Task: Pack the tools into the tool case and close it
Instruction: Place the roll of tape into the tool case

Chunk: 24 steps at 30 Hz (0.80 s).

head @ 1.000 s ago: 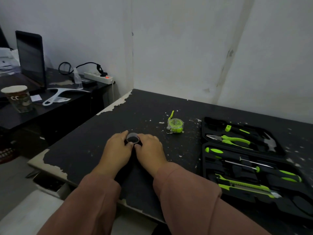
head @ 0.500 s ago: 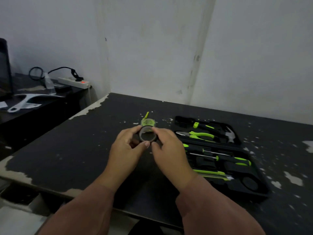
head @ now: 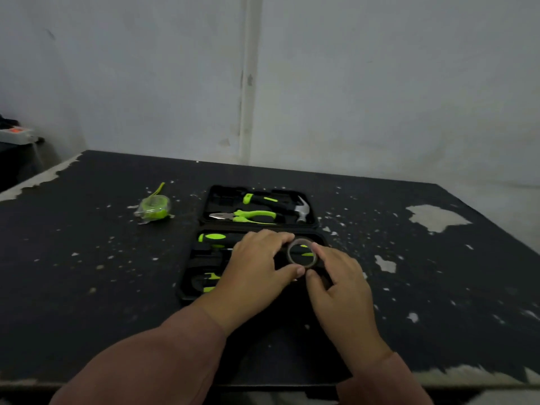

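Observation:
A black tool case (head: pixel 204 223) lies open on the black table (head: pixel 87 273). Its far half holds a hammer (head: pixel 301 210) and green-handled pliers (head: pixel 245 216). The near half holds a green-handled screwdriver (head: pixel 211 238) and other tools partly hidden by my hands. My left hand (head: pixel 257 273) and my right hand (head: pixel 339 285) together hold a dark roll of tape (head: pixel 302 254) upright, just above the near half's right side. A green tape measure (head: pixel 153 209) sits on the table to the left of the case.
The table's paint is chipped, with pale patches at the right (head: pixel 435 217). A white wall (head: pixel 350 97) rises right behind the table. A power strip (head: pixel 17 133) rests on a lower desk at far left. The near table edge (head: pixel 467 375) runs below my wrists.
Both hands lifted the tape roll from the table's left side and carried it rightward over the case. The view turned right, so the case now sits at centre.

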Available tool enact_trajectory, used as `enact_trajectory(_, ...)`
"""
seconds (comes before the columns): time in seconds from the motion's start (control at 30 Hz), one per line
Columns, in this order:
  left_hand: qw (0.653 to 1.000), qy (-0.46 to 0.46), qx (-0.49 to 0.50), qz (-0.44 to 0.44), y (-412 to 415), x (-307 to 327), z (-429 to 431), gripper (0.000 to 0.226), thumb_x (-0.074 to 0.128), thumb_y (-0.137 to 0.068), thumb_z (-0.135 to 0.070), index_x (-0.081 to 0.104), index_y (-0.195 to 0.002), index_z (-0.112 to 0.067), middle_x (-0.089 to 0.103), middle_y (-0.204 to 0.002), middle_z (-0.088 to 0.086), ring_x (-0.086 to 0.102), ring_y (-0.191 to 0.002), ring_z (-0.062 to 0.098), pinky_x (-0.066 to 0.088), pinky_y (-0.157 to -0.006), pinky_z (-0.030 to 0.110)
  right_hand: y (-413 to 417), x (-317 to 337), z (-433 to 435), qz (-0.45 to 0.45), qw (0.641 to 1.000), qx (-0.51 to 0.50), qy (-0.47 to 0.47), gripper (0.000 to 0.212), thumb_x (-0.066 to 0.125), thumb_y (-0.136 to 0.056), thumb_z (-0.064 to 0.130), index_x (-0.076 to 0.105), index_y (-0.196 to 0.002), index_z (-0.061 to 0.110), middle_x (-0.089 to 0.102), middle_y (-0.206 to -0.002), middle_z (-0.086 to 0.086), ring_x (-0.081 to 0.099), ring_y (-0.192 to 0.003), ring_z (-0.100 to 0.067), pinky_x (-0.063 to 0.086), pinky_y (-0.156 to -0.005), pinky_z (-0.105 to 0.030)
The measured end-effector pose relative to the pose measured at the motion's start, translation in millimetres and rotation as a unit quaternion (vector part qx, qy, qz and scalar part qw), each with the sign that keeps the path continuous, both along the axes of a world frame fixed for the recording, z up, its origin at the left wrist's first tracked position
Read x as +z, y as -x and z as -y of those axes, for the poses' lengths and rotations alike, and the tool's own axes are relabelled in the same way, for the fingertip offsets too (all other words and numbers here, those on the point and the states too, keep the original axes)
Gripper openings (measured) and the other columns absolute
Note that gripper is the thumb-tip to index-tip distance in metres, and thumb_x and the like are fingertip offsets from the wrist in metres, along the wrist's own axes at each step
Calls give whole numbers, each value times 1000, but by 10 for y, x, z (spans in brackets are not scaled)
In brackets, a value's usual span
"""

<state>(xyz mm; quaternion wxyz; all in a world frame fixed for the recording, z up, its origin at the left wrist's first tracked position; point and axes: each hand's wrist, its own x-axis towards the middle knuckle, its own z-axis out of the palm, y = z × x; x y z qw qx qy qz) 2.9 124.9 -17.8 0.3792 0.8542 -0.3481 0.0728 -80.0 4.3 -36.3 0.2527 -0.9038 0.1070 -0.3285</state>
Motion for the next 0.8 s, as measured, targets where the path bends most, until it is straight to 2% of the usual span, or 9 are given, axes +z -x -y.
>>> enact_trajectory(0.07,999,-31,-16,4,37,-12,130,57,68,-74,-44,52,-127,-30,56,-119,-10,44,-113,14,34,-100,32,92,-40,107,1,1000,-14,-3,44,51,-77,23,59,-121,22,54,-110,18,35,-102,9,23,-88,-4)
enact_trajectory(0.13,998,-55,-28,14,66,-13,222,54,67,-74,-46,53,-125,-33,57,-117,-12,44,-111,13,33,-98,31,155,-91,181,3,1000,-26,-10,44,52,-76,22,61,-119,22,50,-107,21,33,-99,12,27,-90,-10)
enact_trajectory(0.17,997,-65,-30,19,75,-15,243,52,67,-74,-47,54,-122,-33,57,-115,-12,44,-110,13,32,-97,31,170,-112,197,4,999,-30,-17,43,53,-76,22,61,-118,22,50,-106,22,34,-99,12,28,-91,-12)
enact_trajectory(0.23,996,-86,-31,23,78,-25,285,50,67,-73,-49,55,-119,-34,58,-112,-13,44,-108,13,31,-96,31,186,-153,228,2,999,-37,-38,43,53,-74,22,63,-116,22,50,-104,23,38,-99,7,27,-88,-8)
enact_trajectory(0.33,994,-107,-30,19,67,-44,278,47,66,-73,-51,56,-116,-37,59,-108,-14,43,-107,12,31,-94,32,183,-184,232,-11,998,-36,-50,42,52,-73,22,64,-113,20,54,-103,18,41,-99,1,24,-87,-4)
enact_trajectory(0.47,993,-112,-32,15,59,-61,273,47,66,-73,-52,56,-116,-38,58,-109,-15,43,-108,11,30,-94,32,185,-181,233,-17,997,-31,-62,40,50,-74,23,65,-111,19,51,-99,20,41,-98,0,25,-82,1)
enact_trajectory(0.6,993,-113,-36,8,44,-78,282,50,66,-73,-53,55,-119,-37,57,-111,-16,42,-111,10,28,-95,30,184,-191,225,-20,997,-29,-63,38,51,-75,21,65,-110,17,52,-99,18,42,-98,-2,25,-84,3)
enact_trajectory(0.7,992,-117,-38,8,36,-95,292,51,65,-74,-54,54,-121,-37,57,-114,-17,41,-113,9,25,-92,27,171,-209,235,-24,997,-38,-63,36,52,-74,19,66,-108,13,61,-100,8,47,-97,-8,15,-88,9)
enact_trajectory(0.8,992,-121,-39,6,35,-98,297,51,65,-74,-53,54,-121,-37,56,-114,-17,40,-114,9,24,-92,27,163,-200,230,-30,996,-41,-68,37,52,-74,19,67,-108,12,65,-102,2,46,-97,-8,14,-88,10)
